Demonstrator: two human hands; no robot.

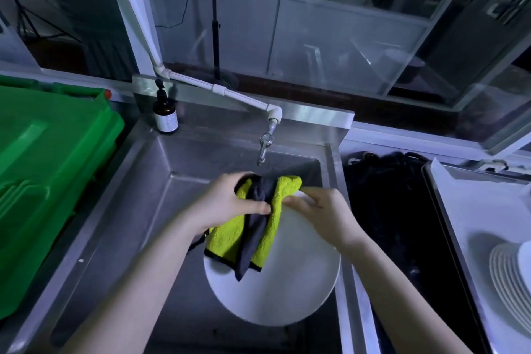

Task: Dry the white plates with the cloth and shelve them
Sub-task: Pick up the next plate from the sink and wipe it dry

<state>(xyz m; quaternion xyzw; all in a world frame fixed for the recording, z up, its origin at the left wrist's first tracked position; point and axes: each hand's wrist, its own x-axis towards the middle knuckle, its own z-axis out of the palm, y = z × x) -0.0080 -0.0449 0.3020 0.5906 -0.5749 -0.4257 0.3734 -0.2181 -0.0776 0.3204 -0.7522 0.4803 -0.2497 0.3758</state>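
Over the sink (184, 164) our left hand (230, 204) grips the bunched cloth (258, 230), which hides the white plate (290, 284) at its far left. Our right hand (324, 215) curls round its far rim. At right the stacked plates (510, 276) are cut off.

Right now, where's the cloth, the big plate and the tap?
cloth (227, 241): head view, green lower fold.
plate (287, 290): head view, bare middle.
tap (262, 154): head view, metal spout.

The plate (287, 290) is over the sink (184, 169) with the cloth (258, 227) on it, a bin (43, 167) left, stacked plates (508, 276) on a tray (459, 210) right.
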